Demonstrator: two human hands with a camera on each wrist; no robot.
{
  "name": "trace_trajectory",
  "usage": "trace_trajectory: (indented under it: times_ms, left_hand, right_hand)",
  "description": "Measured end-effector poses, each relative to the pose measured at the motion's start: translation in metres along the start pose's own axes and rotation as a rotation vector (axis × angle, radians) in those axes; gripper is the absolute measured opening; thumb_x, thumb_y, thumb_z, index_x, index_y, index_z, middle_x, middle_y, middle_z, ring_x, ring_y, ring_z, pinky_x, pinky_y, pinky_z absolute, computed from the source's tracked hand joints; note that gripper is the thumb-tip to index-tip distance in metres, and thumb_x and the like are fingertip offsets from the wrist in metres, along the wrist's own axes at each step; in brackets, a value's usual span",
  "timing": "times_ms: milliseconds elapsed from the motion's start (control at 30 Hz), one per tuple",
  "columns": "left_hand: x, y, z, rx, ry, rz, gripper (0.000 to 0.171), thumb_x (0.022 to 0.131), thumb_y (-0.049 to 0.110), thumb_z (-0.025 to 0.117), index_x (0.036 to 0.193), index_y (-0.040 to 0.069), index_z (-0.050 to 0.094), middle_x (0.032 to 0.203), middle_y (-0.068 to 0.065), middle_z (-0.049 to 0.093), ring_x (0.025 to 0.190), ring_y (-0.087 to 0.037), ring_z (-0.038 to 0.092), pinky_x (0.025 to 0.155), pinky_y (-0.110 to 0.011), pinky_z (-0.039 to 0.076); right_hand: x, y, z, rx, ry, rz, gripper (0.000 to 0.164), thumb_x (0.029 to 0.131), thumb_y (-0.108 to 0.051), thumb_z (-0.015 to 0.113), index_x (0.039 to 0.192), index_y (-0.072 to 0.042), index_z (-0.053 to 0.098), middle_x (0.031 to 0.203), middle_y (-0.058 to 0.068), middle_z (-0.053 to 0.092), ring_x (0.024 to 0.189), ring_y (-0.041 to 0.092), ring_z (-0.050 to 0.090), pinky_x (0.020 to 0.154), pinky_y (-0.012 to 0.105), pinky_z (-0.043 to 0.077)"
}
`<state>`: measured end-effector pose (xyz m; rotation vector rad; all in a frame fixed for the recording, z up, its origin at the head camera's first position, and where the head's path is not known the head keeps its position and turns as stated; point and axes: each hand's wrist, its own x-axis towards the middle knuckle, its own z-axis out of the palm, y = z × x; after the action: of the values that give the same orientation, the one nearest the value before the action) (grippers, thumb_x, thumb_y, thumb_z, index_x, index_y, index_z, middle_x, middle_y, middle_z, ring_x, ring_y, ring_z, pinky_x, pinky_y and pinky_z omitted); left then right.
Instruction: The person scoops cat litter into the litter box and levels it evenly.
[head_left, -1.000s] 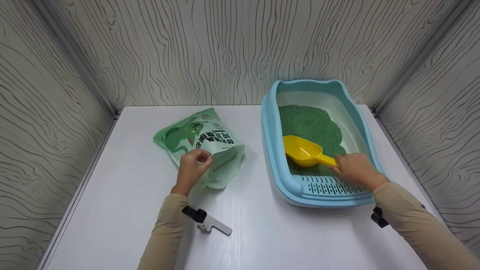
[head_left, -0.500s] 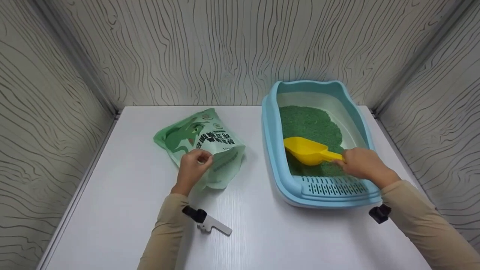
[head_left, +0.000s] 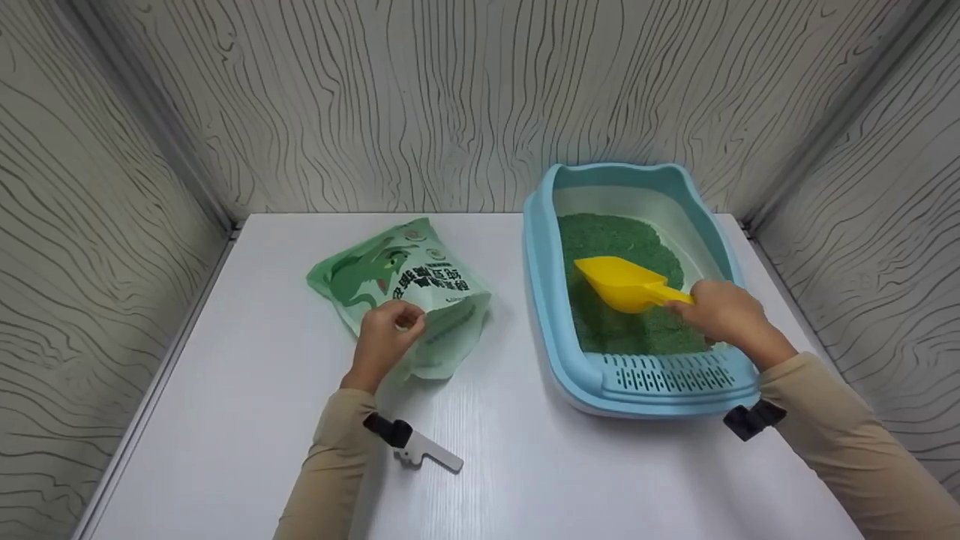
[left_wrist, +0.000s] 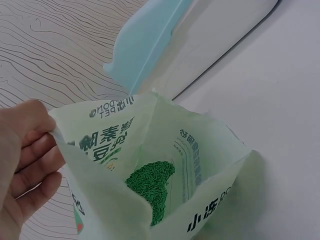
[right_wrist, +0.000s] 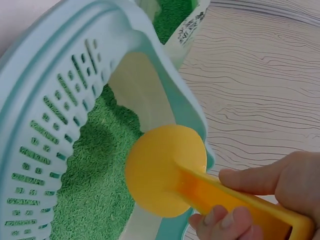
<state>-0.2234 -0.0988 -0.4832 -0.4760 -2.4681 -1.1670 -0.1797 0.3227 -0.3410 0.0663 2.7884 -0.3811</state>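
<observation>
My right hand point(head_left: 724, 315) grips the handle of a yellow scoop point(head_left: 626, 283), its bowl held above green pellet litter point(head_left: 622, 240) in a blue litter box point(head_left: 544, 285). In the right wrist view the thumb lies along the handle point(right_wrist: 240, 205) with fingers curled beneath. The left hand point(head_left: 386, 330) pinches the rim of a light green litter bag point(head_left: 454, 322) and holds its mouth apart. Inside the bag, in the left wrist view, green pellets point(left_wrist: 152, 187) lie at the bottom. Whether the scoop carries any litter is hidden from these angles.
A slotted ledge point(head_left: 667, 371) forms the near end of the litter box. Wood-grain panels point(head_left: 375, 105) stand behind and at both sides of the white table point(head_left: 225, 420). A small grey-white piece point(head_left: 435, 454) shows beside the left wrist strap.
My right hand has raised the yellow scoop off the litter near the box's left wall and tilted it. Litter beneath is now more exposed. The left hand and bag have stayed put.
</observation>
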Motion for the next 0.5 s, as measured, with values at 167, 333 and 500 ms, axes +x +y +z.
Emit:
trace_trajectory:
  times_ms: [167,333,500]
  left_hand:
    - [-0.003,-0.002,-0.001,0.009,-0.009,0.045,0.004,0.081,0.000,0.068,0.079,0.003,0.069,0.074,-0.009,0.070,0.067,-0.018,0.067,0.064,-0.030,0.057]
    - [-0.004,-0.003,-0.003,0.019,-0.026,0.063,0.004,0.080,0.000,0.069,0.078,0.003,0.069,0.074,-0.009,0.070,0.067,-0.018,0.067,0.063,-0.029,0.057]
    - [-0.005,-0.003,-0.006,0.041,-0.063,0.036,0.004,0.080,0.001,0.069,0.078,0.004,0.069,0.075,-0.008,0.071,0.068,-0.016,0.067,0.064,-0.026,0.057]
  right_hand:
    - [0.000,-0.005,-0.009,0.016,0.031,0.029,0.042,0.096,-0.037,0.053,0.086,0.003,0.061,0.061,0.004,0.056,0.052,0.012,0.050,0.046,0.023,0.037]
    - [0.001,-0.011,-0.017,0.033,0.108,0.056,0.042,0.094,-0.039,0.055,0.085,0.002,0.058,0.059,-0.001,0.042,0.053,0.012,0.040,0.047,0.023,0.032]
    - [-0.001,-0.016,-0.019,0.054,0.186,0.062,0.042,0.092,-0.039,0.057,0.084,0.002,0.057,0.059,0.000,0.043,0.052,0.014,0.041,0.045,0.024,0.032]
